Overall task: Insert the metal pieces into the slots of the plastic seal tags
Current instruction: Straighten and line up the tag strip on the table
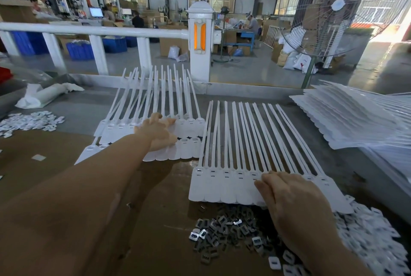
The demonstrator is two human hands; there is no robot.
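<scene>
My left hand [159,131] is stretched out toward the far-middle of the table [155,197], lying on the heads of the stacked strips of plastic seal tags [169,120]. Fingers look loosely bent over the tag heads; can't tell if they pinch anything.

My right hand [295,200] is near the front edge, right of centre, fingers fairly straight and pressing down on the tag heads of the near strip of seal tags [224,184]. That strip lies flat, tails pointing to the far edge, slots in a row along the heads. No metal piece visible between my fingertips.

The pile of metal pieces [222,231] sits at the front edge, touching the near side of that strip, partly under my right wrist. A heap of white plastic caps [367,231] is at the front-right corner, just beside the metal. Another heap of small white parts [31,121] is at the left edge. A big stack of tag strips [347,117] sits at the right edge, far side. A rolled white bag [44,95] lies at the far-left corner. White railing [95,32] and standing fan [333,6] beyond the table.
</scene>
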